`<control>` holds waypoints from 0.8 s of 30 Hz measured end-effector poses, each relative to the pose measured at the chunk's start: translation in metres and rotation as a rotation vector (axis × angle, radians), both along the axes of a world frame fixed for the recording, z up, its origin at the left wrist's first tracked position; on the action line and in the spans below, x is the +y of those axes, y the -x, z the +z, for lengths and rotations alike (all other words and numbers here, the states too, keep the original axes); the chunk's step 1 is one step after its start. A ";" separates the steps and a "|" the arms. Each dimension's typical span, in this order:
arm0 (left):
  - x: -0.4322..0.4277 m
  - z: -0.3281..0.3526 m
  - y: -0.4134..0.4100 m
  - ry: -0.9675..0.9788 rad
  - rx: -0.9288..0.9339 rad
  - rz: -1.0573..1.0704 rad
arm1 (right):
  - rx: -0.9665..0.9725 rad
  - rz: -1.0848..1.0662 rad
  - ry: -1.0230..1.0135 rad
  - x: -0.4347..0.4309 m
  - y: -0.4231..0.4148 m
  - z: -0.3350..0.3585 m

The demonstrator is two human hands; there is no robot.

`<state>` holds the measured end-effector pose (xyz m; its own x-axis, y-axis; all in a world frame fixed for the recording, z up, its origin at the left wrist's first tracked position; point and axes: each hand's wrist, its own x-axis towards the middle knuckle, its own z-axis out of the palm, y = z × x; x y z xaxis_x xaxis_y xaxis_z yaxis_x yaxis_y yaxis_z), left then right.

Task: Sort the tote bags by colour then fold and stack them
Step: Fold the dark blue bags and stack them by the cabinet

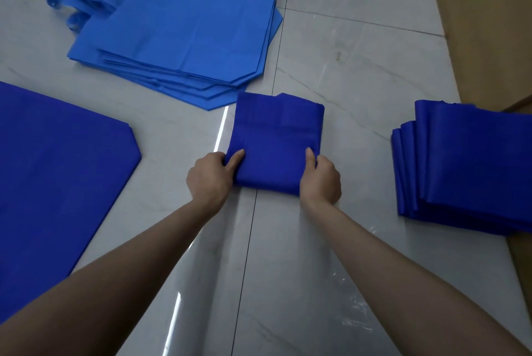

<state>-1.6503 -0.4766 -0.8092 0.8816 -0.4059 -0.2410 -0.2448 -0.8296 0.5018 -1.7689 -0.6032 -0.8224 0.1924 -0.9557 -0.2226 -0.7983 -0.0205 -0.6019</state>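
Bare forearms [115,283] are extended, left hand [208,180] and right hand [321,180] each clamped on a near corner of the folded dark-blue fabric tote bag [276,139] at the middle of the glossy grey tiled floor [359,53]; layers are best pinched together, edges squared.

A folded dark blue tote bag [276,139] lay as a compact square in the middle, its near corners gripped by the left hand [208,180] and right hand [321,180]. Well to its right sat a staggered stack of folded dark blue bags [472,168]. At the left a flat dark blue bag [57,177] lay unfolded. Farther back was a fanned pile of lighter blue bags [187,24], handles pointing left.
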 end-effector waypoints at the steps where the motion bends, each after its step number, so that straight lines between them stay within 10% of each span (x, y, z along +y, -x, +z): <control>1: -0.002 0.001 0.000 0.000 -0.026 0.006 | 0.027 -0.002 -0.001 -0.002 -0.003 0.000; 7: -0.003 -0.006 0.003 0.477 0.148 0.063 | 0.088 -0.053 -0.085 -0.019 -0.011 0.004; 15: -0.026 -0.006 -0.004 0.016 -0.101 -0.066 | 0.102 -0.084 0.075 -0.021 -0.008 0.015; 19: -0.024 -0.010 -0.005 -0.012 -0.212 -0.115 | 0.113 0.530 0.795 -0.028 -0.015 0.014; 24: -0.018 -0.014 -0.014 -0.099 -0.370 -0.133 | 0.448 0.973 0.470 -0.056 -0.042 0.008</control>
